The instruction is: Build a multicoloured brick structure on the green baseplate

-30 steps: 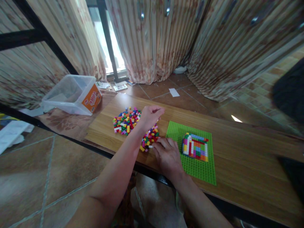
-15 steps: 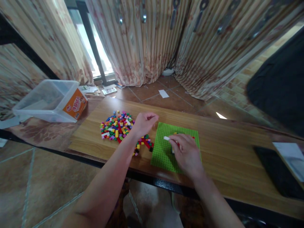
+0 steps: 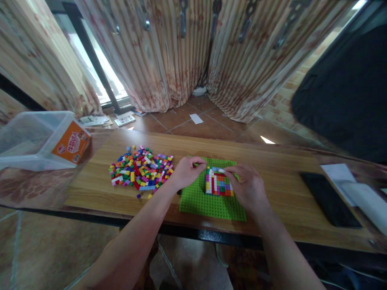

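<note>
A green studded baseplate (image 3: 193, 205) lies on the table, bearing a low multicoloured build of toy bricks (image 3: 222, 187). My right hand (image 3: 249, 185) pinches a small white brick (image 3: 221, 170) over the build's far edge; whether the brick touches the build I cannot tell. At the build's far left corner is my left hand (image 3: 190, 171), thumb and fingertips pressed together. Anything between those fingertips is too small to make out. Left of the plate spreads a pile of loose toy bricks (image 3: 142, 167), partly behind my left forearm.
A clear plastic box (image 3: 39, 157) with an orange label stands at the far left. To the right, a black flat object (image 3: 329, 197) lies beside white papers (image 3: 337, 175). The wooden tabletop (image 3: 278, 169) has a dark front edge. Curtains hang beyond.
My right hand has shifted with the white brick to the build's far edge, uncovering most of the build. My left hand has come over the plate beside it. The view has turned right.
</note>
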Tool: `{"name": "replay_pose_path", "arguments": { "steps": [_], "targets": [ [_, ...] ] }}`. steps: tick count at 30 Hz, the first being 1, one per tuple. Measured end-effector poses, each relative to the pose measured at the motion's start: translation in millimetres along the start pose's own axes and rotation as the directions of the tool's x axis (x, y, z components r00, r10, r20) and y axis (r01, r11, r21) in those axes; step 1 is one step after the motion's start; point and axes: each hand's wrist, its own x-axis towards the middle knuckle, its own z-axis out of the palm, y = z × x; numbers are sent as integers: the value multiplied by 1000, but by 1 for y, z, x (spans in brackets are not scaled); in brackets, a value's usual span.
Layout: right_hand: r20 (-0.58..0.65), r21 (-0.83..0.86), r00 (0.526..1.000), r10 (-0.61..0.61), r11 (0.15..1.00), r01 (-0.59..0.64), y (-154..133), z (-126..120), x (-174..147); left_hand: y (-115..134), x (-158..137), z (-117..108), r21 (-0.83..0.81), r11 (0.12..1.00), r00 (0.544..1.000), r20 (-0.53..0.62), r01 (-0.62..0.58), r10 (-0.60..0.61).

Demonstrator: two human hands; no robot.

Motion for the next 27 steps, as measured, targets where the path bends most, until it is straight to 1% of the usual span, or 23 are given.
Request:
{"name": "replay_pose_path", "arguments": {
  "steps": [3,6,8,11,19,24,27],
  "targets": [
    [-1,18,1000,21,1000,-21,1,2,0,-2,1,4,8,1000,1000,21,-1,1],
    [-10,19,1000,10,1000,-10,-1,5,1,-4,2,7,1,1000,999,33,0,0],
    [-23,8,1000,-2,1000,2,-3,8,2,-5,2,8,-7,1000,999,31,-10,10],
    [-44,16,999,13,1000,-12,-6,12,5,-5,2,10,-23,999,999,28,-25,26],
    [-71,149,983,170,976,-158,-9,19,9,-5,1,12,-40,999,999,34,-31,32],
    [-25,223,974,223,951,-212,-12,20,10,-4,2,14,-34,999,999,32,-29,30],
    [28,286,957,290,915,-286,-13,21,11,1,2,16,-19,1000,1000,15,8,-8]
  ]
}}
